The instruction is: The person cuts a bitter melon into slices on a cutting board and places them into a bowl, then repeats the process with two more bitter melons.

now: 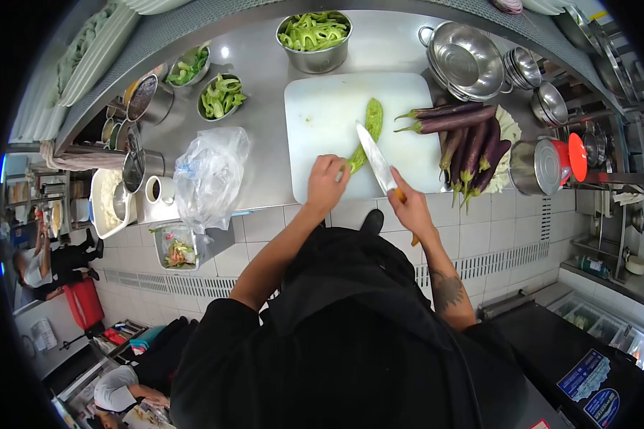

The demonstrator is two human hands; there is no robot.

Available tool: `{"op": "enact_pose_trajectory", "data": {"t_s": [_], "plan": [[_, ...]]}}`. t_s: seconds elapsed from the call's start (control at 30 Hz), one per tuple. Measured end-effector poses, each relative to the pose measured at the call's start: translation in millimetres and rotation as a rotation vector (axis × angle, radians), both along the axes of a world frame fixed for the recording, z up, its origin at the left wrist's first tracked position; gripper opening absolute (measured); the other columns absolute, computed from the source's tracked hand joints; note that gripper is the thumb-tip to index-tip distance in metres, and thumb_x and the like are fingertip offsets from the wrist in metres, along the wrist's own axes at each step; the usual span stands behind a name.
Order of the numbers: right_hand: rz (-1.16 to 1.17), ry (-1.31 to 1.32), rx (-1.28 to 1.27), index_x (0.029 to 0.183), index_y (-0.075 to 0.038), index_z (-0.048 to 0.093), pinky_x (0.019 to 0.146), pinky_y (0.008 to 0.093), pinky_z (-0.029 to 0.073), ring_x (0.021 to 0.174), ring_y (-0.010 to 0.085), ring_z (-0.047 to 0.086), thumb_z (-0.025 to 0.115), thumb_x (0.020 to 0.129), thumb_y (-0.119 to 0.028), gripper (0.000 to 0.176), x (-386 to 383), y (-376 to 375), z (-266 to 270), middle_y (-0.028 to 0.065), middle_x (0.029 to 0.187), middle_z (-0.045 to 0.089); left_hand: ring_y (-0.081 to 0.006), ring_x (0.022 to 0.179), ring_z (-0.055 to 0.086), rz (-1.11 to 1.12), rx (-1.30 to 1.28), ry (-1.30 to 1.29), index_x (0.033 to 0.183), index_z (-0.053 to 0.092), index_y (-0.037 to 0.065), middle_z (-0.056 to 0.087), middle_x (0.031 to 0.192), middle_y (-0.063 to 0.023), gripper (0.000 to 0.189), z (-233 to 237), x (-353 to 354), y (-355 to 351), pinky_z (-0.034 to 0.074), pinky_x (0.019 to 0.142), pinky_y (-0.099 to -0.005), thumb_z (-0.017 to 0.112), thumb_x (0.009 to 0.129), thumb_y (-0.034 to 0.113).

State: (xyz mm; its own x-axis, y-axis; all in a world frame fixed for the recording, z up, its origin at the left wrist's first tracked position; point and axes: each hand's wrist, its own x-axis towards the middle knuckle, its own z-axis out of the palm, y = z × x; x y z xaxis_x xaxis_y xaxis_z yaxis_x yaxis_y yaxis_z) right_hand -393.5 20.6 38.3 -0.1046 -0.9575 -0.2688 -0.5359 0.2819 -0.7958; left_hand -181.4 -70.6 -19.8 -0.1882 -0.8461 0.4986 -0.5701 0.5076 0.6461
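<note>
A long green bitter gourd piece point(373, 118) lies slantwise on the white cutting board point(315, 107). My left hand point(327, 182) has its bent fingertips on the near end of the gourd, at the board's front edge. In my right hand point(408, 204) is the orange handle of a knife point(374, 159); its broad blade lies over the gourd's middle, pointing away and to the left. Several purple eggplants point(469, 146) rest on the board's right side and beside it. A steel pot point(315, 53) of sliced green gourd stands behind the board.
Bowls of cut greens point(222, 96) and a clear plastic bag point(211, 171) are on the left. Steel colanders point(465, 61) stand at the back right, a large can point(533, 166) at the right. A waste bin point(215, 243) is below the counter's edge. Two other people are at the far left.
</note>
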Motion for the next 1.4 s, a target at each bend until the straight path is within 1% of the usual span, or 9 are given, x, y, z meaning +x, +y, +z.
{"op": "enact_pose_trajectory", "data": {"t_s": [0.07, 0.3, 0.37, 0.73, 0.87, 1.07, 1.27, 1.33, 1.4], "plan": [[-0.019, -0.010, -0.111, 0.149, -0.018, 0.050, 0.066, 0.0364, 0.052, 0.062, 0.0281, 0.064, 0.062, 0.093, -0.015, 0.057, 0, -21, -7, 0.0229, 0.076, 0.065, -0.0288, 0.091, 0.061, -0.033, -0.030, 0.013, 0.093, 0.069, 0.003, 0.064, 0.094, -0.0095, 0.013, -1, -12, 3, 0.052, 0.080, -0.0406, 0.074, 0.081, 0.004], [-0.003, 0.001, -0.037, 0.148, -0.018, 0.050, 0.068, 0.0393, 0.052, 0.065, 0.0314, 0.066, 0.061, 0.092, -0.020, 0.057, 4, -54, -19, 0.0235, 0.076, 0.066, -0.0263, 0.091, 0.060, -0.087, -0.008, -0.080, 0.088, 0.072, 0.003, 0.067, 0.095, -0.0059, 0.008, -15, -20, 3, 0.048, 0.080, -0.0392, 0.075, 0.081, 0.007], [0.010, 0.004, -0.100, 0.150, -0.019, 0.048, 0.061, 0.0326, 0.047, 0.058, 0.0145, 0.047, 0.064, 0.093, -0.014, 0.060, 2, -44, -31, 0.0127, 0.065, 0.054, -0.0263, 0.091, 0.060, -0.090, -0.018, -0.070, 0.087, 0.072, 0.003, 0.067, 0.095, -0.0053, 0.006, -16, -20, 4, 0.048, 0.079, -0.0395, 0.074, 0.082, 0.006], [0.158, -0.049, 0.082, 0.151, -0.022, 0.047, 0.063, 0.0290, 0.047, 0.060, 0.0130, 0.045, 0.065, 0.095, -0.014, 0.060, -23, 62, -14, 0.0104, 0.067, 0.056, -0.0325, 0.091, 0.061, 0.075, -0.005, -0.098, 0.090, 0.074, 0.001, 0.069, 0.094, -0.0122, 0.007, -17, 3, -22, 0.051, 0.081, -0.0418, 0.071, 0.084, 0.003], [0.025, -0.084, -0.009, 0.150, -0.020, 0.049, 0.064, 0.0273, 0.046, 0.062, 0.0120, 0.045, 0.065, 0.094, -0.012, 0.059, -28, 48, -11, 0.0093, 0.069, 0.055, -0.0345, 0.092, 0.061, 0.140, 0.014, -0.109, 0.091, 0.073, 0.001, 0.068, 0.095, -0.0142, 0.010, 0, 1, -31, 0.051, 0.082, -0.0434, 0.073, 0.083, 0.006], [-0.083, 0.000, -0.126, 0.149, -0.019, 0.050, 0.059, 0.0291, 0.045, 0.058, 0.0106, 0.044, 0.063, 0.094, -0.013, 0.057, -23, -6, 1, 0.0064, 0.063, 0.051, -0.0337, 0.097, 0.062, -0.036, 0.077, -0.024, 0.098, 0.071, 0.001, 0.066, 0.100, -0.0144, 0.016, -13, -37, -2, 0.052, 0.086, -0.0425, 0.074, 0.084, 0.008], [-0.036, -0.039, -0.104, 0.149, -0.019, 0.051, 0.063, 0.0325, 0.049, 0.059, 0.0155, 0.052, 0.064, 0.093, -0.018, 0.057, -3, -43, -16, 0.0124, 0.071, 0.062, -0.0336, 0.090, 0.064, -0.017, 0.152, -0.006, 0.098, 0.071, 0.001, 0.065, 0.096, -0.0145, 0.013, -23, -24, -5, 0.054, 0.080, -0.0424, 0.071, 0.085, 0.005], [-0.034, -0.024, -0.062, 0.149, -0.019, 0.049, 0.070, 0.0401, 0.053, 0.069, 0.0362, 0.068, 0.061, 0.091, -0.017, 0.059, 2, -53, -16, 0.0252, 0.081, 0.068, -0.0349, 0.084, 0.066, -0.010, 0.115, -0.013, 0.097, 0.072, 0.000, 0.068, 0.093, -0.0158, 0.011, -24, -25, -4, 0.055, 0.075, -0.0420, 0.072, 0.086, 0.004], [-0.028, -0.003, -0.068, 0.149, -0.019, 0.049, 0.069, 0.0412, 0.053, 0.069, 0.0371, 0.069, 0.060, 0.092, -0.017, 0.059, 3, -54, -20, 0.0255, 0.079, 0.068, -0.0352, 0.083, 0.066, -0.006, 0.110, -0.023, 0.096, 0.072, 0.000, 0.068, 0.092, -0.0160, 0.010, -25, -26, -5, 0.055, 0.074, -0.0422, 0.071, 0.086, 0.004]]}}
